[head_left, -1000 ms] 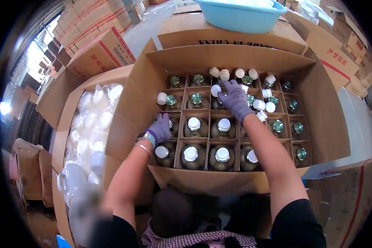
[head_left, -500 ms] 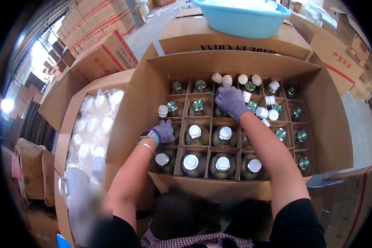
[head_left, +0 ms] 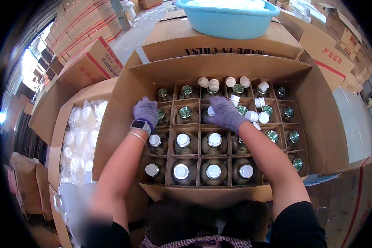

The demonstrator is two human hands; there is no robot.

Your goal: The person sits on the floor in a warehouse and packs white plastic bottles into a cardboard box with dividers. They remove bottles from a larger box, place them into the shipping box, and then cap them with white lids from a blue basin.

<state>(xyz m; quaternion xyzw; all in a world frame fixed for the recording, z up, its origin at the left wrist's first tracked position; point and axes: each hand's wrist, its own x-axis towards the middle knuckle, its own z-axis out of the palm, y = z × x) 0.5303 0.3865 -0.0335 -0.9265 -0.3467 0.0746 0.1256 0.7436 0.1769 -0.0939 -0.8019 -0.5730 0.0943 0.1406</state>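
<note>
My left hand (head_left: pixel 146 112), in a purple glove with a watch at the wrist, is at the left edge of the divided carton (head_left: pixel 325 124). Its fingers curl down beside an uncapped glass bottle (head_left: pixel 160 115); what they hold is hidden. My right hand (head_left: pixel 227 113), also gloved, reaches into the second row from the back. Its fingers close around a white cap (head_left: pixel 211 110) at a bottle's mouth. Several bottles in the two near rows wear white caps, such as the capped bottle (head_left: pixel 215 140). Green-tinted open mouths show on others. Loose white caps (head_left: pixel 252 116) lie around my right hand.
More loose caps (head_left: pixel 213 85) sit on the dividers at the back. On the left stands a carton of bagged white caps (head_left: pixel 80 138), with a grey-white jug-like object (head_left: pixel 68 198) at its near end. A blue basin (head_left: pixel 231 22) rests on a carton behind. Stacked cartons surround the area.
My left hand has moved away from me to the second row, over where loose caps lay, and a near bottle there shows a white cap. My right hand has come slightly nearer, onto a cap.
</note>
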